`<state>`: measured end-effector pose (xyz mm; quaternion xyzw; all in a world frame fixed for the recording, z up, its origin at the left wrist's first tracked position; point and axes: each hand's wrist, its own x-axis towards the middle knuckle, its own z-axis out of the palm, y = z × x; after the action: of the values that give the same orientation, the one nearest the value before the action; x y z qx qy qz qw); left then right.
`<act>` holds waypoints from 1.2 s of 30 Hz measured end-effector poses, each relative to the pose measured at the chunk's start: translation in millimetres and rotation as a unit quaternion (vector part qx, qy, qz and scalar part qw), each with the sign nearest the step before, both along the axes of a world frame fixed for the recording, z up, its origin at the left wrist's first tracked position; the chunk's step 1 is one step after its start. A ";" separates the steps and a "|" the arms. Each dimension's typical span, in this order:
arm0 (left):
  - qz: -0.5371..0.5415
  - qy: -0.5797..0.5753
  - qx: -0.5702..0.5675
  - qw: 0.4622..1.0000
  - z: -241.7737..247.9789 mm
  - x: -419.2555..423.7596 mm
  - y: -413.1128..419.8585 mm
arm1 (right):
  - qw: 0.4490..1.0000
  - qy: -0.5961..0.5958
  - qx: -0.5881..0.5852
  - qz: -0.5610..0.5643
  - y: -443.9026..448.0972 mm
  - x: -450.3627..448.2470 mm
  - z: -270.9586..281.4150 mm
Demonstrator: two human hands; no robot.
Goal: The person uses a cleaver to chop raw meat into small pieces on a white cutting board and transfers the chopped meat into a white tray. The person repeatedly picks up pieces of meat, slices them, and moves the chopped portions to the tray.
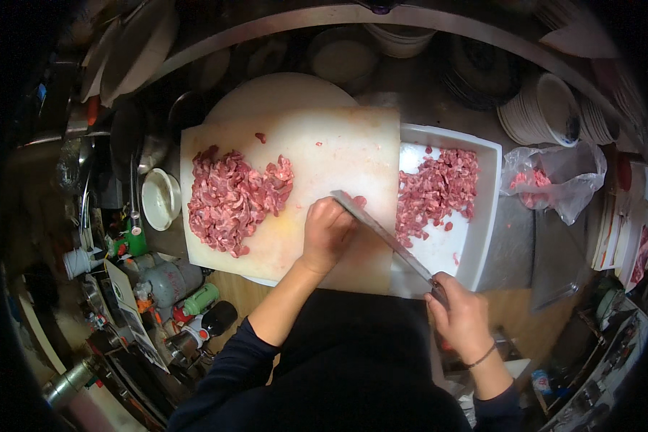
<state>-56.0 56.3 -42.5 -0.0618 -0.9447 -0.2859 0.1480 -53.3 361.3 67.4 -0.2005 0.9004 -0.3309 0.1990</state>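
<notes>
My right hand (460, 315) is closed around the handle of a long knife (384, 235), whose blade slants up and left over a white cutting board (351, 135). The fingers of my left hand (329, 232) are curled against the board beside the blade's far end; what lies under them is hidden. A small piece of raw meat (359, 202) shows just beyond the blade. On the board's left side lies a heap of raw meat strips (232, 200). Smaller cut pieces of meat (443, 183) lie in a white plastic tray (488, 205) at the board's right.
A round board (281, 92) lies beyond the cutting board. Right of the tray, a clear plastic bag (567, 173) holds pinkish meat. Stacked bowls (556, 110) stand at the back right. A white bowl (159, 200) is at the left, near pans and a grey gas cylinder (173, 282).
</notes>
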 end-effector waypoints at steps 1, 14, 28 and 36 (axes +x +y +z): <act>0.008 0.019 0.022 1.000 -4.0 -0.3 1.8 | 0.999 -0.001 0.035 0.024 -0.9 -9.1 8.1; 0.065 0.054 0.031 0.996 -18.2 11.1 0.9 | 0.996 -0.026 0.053 0.072 -39.7 -53.6 -22.2; 0.070 0.023 0.059 0.996 -17.2 16.7 -4.9 | 0.997 0.000 0.020 0.078 -72.3 -59.9 -35.2; 0.055 0.014 0.087 0.995 -13.1 12.8 -5.9 | 0.992 -0.054 0.049 0.100 -45.5 -55.3 5.8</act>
<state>-43.2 50.4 -55.6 -0.0005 -0.9160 -0.3579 0.1812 -108.7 315.8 73.3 -0.2617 0.8788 -0.2755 0.2888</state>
